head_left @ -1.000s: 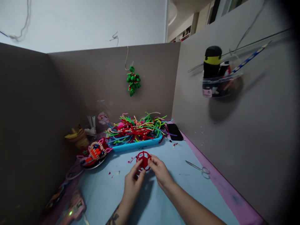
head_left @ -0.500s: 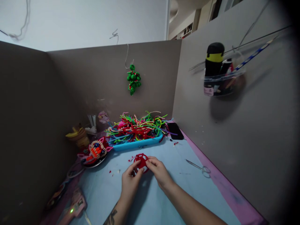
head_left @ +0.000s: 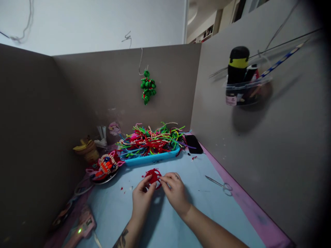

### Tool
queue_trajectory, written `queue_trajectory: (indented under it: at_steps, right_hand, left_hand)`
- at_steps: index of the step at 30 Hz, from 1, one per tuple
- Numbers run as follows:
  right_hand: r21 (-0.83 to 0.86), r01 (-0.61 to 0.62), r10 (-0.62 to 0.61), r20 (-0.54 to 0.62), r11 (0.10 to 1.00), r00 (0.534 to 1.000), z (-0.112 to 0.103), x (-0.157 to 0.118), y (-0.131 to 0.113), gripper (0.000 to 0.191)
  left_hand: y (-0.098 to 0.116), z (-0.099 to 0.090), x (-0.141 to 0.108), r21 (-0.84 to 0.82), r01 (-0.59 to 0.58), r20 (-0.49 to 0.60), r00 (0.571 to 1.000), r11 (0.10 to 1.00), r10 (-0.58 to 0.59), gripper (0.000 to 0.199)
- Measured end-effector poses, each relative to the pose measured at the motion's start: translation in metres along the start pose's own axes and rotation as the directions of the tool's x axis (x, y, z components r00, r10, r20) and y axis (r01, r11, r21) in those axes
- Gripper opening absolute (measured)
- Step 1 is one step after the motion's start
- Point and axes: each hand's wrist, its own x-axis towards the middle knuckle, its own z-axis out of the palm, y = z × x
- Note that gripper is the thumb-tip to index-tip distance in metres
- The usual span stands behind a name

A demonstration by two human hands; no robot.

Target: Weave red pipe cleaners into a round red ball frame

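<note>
A round red openwork piece point(head_left: 154, 176) is held between my hands above the light blue cloth. My left hand point(head_left: 142, 196) pinches its left and lower edge between thumb and fingers. At the piece's right edge, my right hand point(head_left: 175, 191) has its thumb and fingertips closed on the rim. Beyond them stands a blue tray point(head_left: 152, 159) heaped with coloured fuzzy stems point(head_left: 155, 139). Small red and white scraps point(head_left: 124, 189) lie on the cloth to the left of my left hand.
Scissors point(head_left: 221, 185) lie at the right, a black phone point(head_left: 193, 144) at the back right. On the left are a plate with an orange and red figure point(head_left: 107, 165), a pot point(head_left: 89, 151) and a pink glue gun point(head_left: 84, 225). Grey panels surround the cloth.
The red piece has shifted slightly left and turned a little. My right hand has changed its hold, its fingers more curled and its back turned more upward. My left hand has moved slightly left.
</note>
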Motion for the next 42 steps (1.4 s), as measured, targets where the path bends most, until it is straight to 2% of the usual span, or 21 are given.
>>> queue_trajectory:
  at_steps: [4,8,15,18,22,23,25,28,31,36,42]
  right_hand:
    - [0.028,-0.061,0.059,0.061,0.998,0.996,0.003,0.000,0.002,0.024]
    - [0.135,-0.177,0.165,0.100,0.975,0.981,0.008,0.000,0.003,0.022]
    - [0.284,-0.396,0.373,0.133,0.873,0.918,0.014,-0.001,0.009,0.005]
    - [0.388,-0.487,0.434,0.221,0.782,0.873,0.015,0.000,0.012,0.015]
    - [0.579,-0.600,0.416,0.432,0.552,0.800,0.013,0.003,0.013,0.029]
    - [0.592,-0.614,0.406,0.460,0.523,0.790,0.012,0.003,0.013,0.028]
    - [0.576,-0.611,0.391,0.470,0.543,0.791,0.009,0.005,0.013,0.023]
    - [0.516,-0.557,0.363,0.432,0.651,0.826,0.005,0.006,0.012,0.016]
    - [0.476,-0.506,0.342,0.392,0.719,0.854,0.003,0.006,0.009,0.015]
    - [0.383,-0.371,0.297,0.238,0.846,0.925,0.001,0.005,0.001,0.017]
    - [0.341,-0.286,0.262,0.114,0.895,0.958,-0.002,0.005,0.003,0.023]
  left_hand:
    - [-0.005,0.001,0.000,-0.067,0.032,0.004,0.999,0.997,-0.032,0.040]
    - [-0.012,0.002,0.000,-0.126,0.070,0.021,0.998,0.990,-0.067,0.044]
    - [-0.010,0.003,0.001,-0.129,0.076,0.058,0.996,0.989,-0.069,0.043]
    - [-0.010,0.003,0.003,-0.168,0.096,0.095,0.992,0.981,-0.080,0.043]
    - [-0.011,0.002,0.005,-0.196,0.123,0.099,0.990,0.973,-0.105,0.043]
    - [-0.011,0.002,0.005,-0.198,0.126,0.100,0.989,0.972,-0.107,0.043]
    - [-0.011,0.002,0.005,-0.196,0.132,0.101,0.988,0.972,-0.114,0.045]
    - [-0.009,0.002,0.005,-0.198,0.143,0.104,0.987,0.970,-0.124,0.047]
    - [-0.008,0.001,0.005,-0.198,0.136,0.101,0.988,0.971,-0.118,0.047]
    - [-0.007,0.001,0.006,-0.189,0.128,0.101,0.989,0.974,-0.110,0.042]
    - [-0.003,0.001,0.003,-0.179,0.104,0.108,0.990,0.978,-0.085,0.041]
